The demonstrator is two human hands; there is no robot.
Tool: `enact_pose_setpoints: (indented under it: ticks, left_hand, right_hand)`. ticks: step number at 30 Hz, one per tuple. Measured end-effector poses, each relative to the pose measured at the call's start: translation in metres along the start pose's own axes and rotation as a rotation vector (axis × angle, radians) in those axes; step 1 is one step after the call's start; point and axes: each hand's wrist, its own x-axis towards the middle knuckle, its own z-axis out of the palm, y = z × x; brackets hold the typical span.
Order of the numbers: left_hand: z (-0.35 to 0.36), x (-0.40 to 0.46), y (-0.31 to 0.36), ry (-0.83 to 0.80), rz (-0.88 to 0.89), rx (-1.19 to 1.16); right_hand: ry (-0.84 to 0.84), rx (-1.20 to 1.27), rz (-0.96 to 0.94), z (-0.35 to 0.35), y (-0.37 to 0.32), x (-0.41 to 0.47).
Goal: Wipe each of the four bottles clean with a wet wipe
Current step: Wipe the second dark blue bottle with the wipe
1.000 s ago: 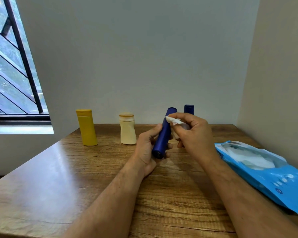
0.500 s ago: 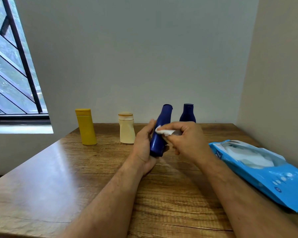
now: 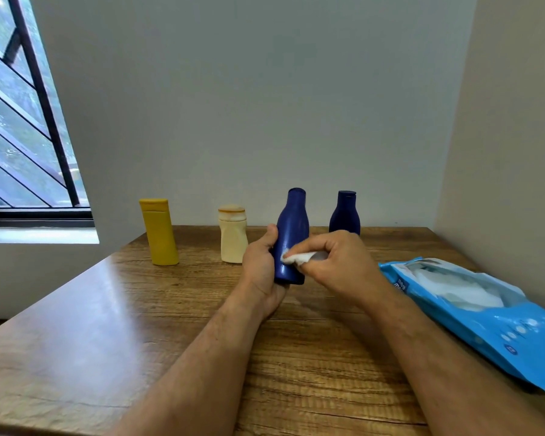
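Hands: left (image 3: pixel 260 265) grips unlabelled blue bottle (image 3: pixel 291 237), right (image 3: pixel 337 262) pinches wet wipe (image 3: pixel 298 258) against it.

wooden table and what sits on it

the wooden table (image 3: pixel 114 325) has a brown grain top and fills the corner between two walls. near its far edge a yellow bottle (image 3: pixel 160 233) stands upright, a cream bottle (image 3: pixel 232 235) stands to its right, and a dark blue bottle (image 3: pixel 344 214) stands further right, partly hidden. a blue wet wipe pack (image 3: pixel 497 322) lies flat by the right edge, its top open with white wipes showing.
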Motion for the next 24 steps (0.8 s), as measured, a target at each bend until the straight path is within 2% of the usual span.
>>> enact_pose_setpoints:
  ticks: [4, 6, 11, 13, 16, 21, 24]
  left_hand:
    - [0.0007, -0.0026, -0.0017, -0.048, -0.012, 0.052]
    - [0.0006, -0.0027, -0.0029, -0.048, -0.006, 0.063]
    - [-0.0018, -0.0015, 0.0026, -0.018, 0.052, -0.053]
    - [-0.0028, -0.0007, 0.0046, -0.002, 0.063, -0.073]
    - [-0.0032, -0.0002, 0.0022, -0.006, 0.044, -0.022]
    - [-0.0005, -0.0022, -0.0019, -0.043, -0.001, 0.095]
    - [-0.0005, -0.0036, -0.0030, -0.046, -0.005, 0.106]
  right_hand:
    - [0.290, 0.112, -0.053, -0.0028, 0.0001, 0.0006]
    - [0.320, 0.130, -0.060, -0.0045, 0.0001, 0.0000]
    - [-0.080, 0.064, 0.020, -0.0001, -0.0015, -0.0011]
    - [-0.105, 0.010, 0.000, 0.0019, 0.0001, -0.0012]
    - [-0.013, 0.021, 0.007, 0.0021, 0.0026, 0.0000]
    - [0.317, 0.141, -0.035, -0.0034, 0.0016, 0.0006]
    - [0.367, 0.195, -0.018, -0.0053, -0.0003, -0.0002]
